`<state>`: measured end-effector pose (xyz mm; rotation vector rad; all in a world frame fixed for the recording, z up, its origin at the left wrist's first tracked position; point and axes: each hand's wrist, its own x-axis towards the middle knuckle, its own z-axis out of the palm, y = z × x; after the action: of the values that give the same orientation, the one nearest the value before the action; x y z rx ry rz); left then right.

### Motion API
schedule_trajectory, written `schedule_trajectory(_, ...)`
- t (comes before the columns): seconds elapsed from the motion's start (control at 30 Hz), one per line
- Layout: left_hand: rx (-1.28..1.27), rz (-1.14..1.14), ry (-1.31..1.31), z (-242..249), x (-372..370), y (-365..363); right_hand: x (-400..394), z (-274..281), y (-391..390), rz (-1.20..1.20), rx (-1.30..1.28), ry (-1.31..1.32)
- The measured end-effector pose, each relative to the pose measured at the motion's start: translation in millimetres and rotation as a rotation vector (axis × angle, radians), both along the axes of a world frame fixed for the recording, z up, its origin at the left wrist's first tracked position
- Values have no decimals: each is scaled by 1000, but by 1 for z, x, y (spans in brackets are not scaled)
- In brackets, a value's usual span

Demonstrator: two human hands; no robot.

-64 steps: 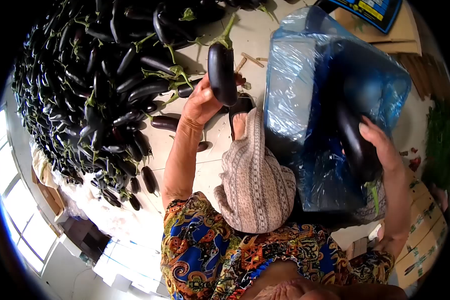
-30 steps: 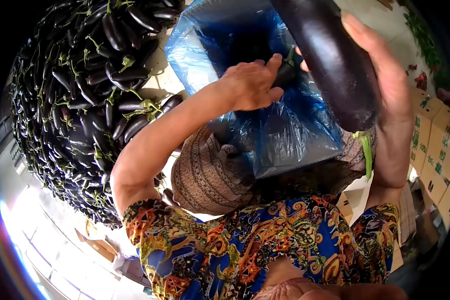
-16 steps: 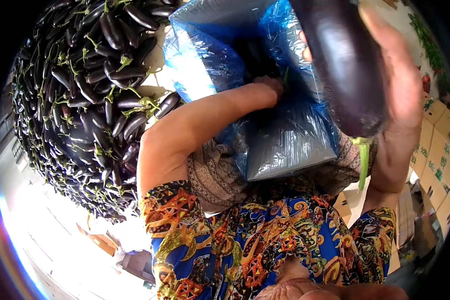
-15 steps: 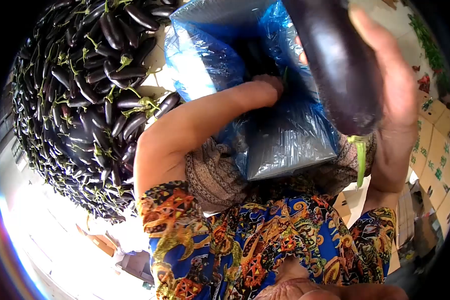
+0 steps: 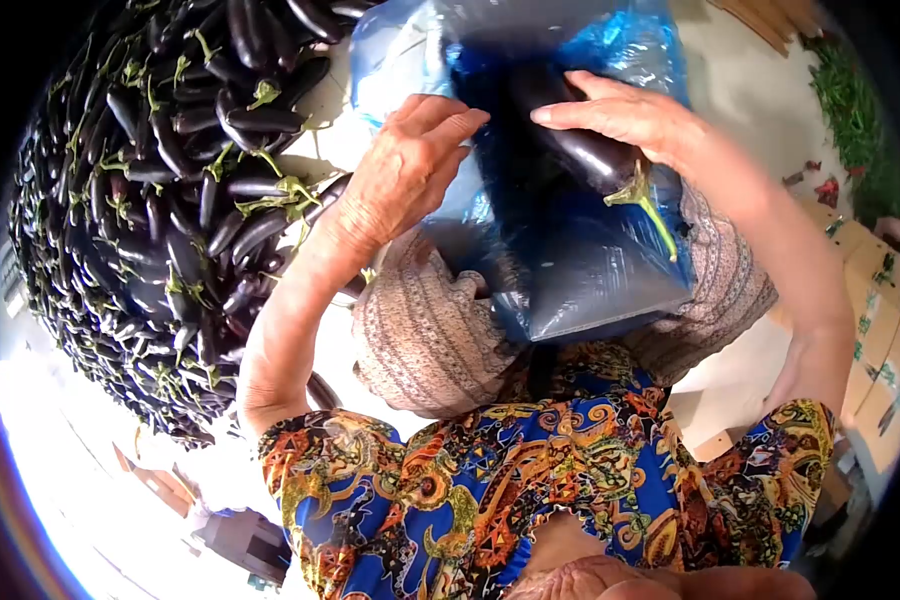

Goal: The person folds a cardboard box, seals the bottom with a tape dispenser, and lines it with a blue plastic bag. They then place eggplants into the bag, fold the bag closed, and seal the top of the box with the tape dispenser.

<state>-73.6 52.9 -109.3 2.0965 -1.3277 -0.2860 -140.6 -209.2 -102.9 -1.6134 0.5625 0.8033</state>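
Note:
A blue plastic bag (image 5: 610, 285) lines an open box in front of me. My right hand (image 5: 625, 115) has its thumb and fingers around a large dark eggplant (image 5: 595, 160), which lies slanted in the bag's mouth, its green stem pointing down and right. At the bag's left rim is my left hand (image 5: 405, 165), its fingers bent and pressed together on the plastic. The inside of the bag is dark, so its contents are hard to make out.
A big heap of eggplants (image 5: 150, 220) fills the left side. At the right are green peppers (image 5: 850, 110), small red scraps (image 5: 827, 192) and flattened cartons (image 5: 875, 330). My knees in patterned cloth (image 5: 425, 335) flank the box.
The large eggplant has gone down from near the camera into the bag's mouth with my right hand. My left hand has come out of the bag to its left rim.

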Motion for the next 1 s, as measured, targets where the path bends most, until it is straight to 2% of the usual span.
schedule_trajectory(0.03, -11, 36, 21, 1, -5, 5, 6, 2, 4, 36, -58, -52)
schedule_trajectory(0.1, -37, 72, 148, 15, -13, 10, 21, 13, 4, 73, 106, 79)
schedule_trajectory(0.13, -116, 25, 121, 23, -15, 6, 12, 29, 6, -42, 116, 82)
schedule_trajectory(0.17, -193, -21, 85, 26, -24, -9, -2, 44, 5, -85, 45, 6)
schedule_trajectory(0.2, -221, -62, 99, 24, -30, -19, -16, 46, -3, 41, 120, -231)
schedule_trajectory(0.27, -319, -98, 79, 21, -36, -43, -26, 47, -27, 30, 411, -142)
schedule_trajectory(0.3, -281, -97, 117, 18, -36, -48, -23, 49, -29, -113, 612, 192)
schedule_trajectory(0.37, -209, -93, 195, 9, -35, -55, -31, 72, -29, -84, 408, 132)
schedule_trajectory(0.4, -286, -66, 207, 3, -36, -58, -42, 64, -40, -105, 510, 82)
schedule_trajectory(0.43, -263, -78, 352, 2, -36, -59, -52, 58, -50, -129, 612, 26)
schedule_trajectory(0.53, -113, -77, 789, 8, -42, -62, -67, 68, -31, -161, 420, -255)
schedule_trajectory(0.6, -12, -140, 812, 16, -37, -65, -69, 75, -5, -146, 240, -419)
schedule_trajectory(0.63, 80, -190, 833, 22, -32, -69, -68, 75, -1, -153, 169, -379)
schedule_trajectory(0.7, 25, -174, 1085, 25, -22, -55, -58, 75, -3, -157, 24, -302)
schedule_trajectory(0.73, -99, -145, 1133, 20, -18, -45, -56, 71, -7, -172, 30, -314)
schedule_trajectory(0.77, -54, -74, 1043, 20, -9, -29, -52, 66, -17, -174, 88, -248)
schedule_trajectory(0.8, -141, -12, 809, 11, -3, -13, -50, 67, -24, -145, 91, -260)
schedule_trajectory(0.83, -151, 130, 792, 12, -4, -1, -46, 72, -31, -113, 94, -269)
schedule_trajectory(0.87, -156, 205, 640, 3, -5, 7, -44, 75, -38, -51, 90, -369)
schedule_trajectory(0.9, -158, 281, 484, -9, -8, 13, -42, 81, -39, -31, 99, -340)
schedule_trajectory(1.0, -193, 371, 386, -35, -16, 15, -36, 91, -36, 67, 106, -226)
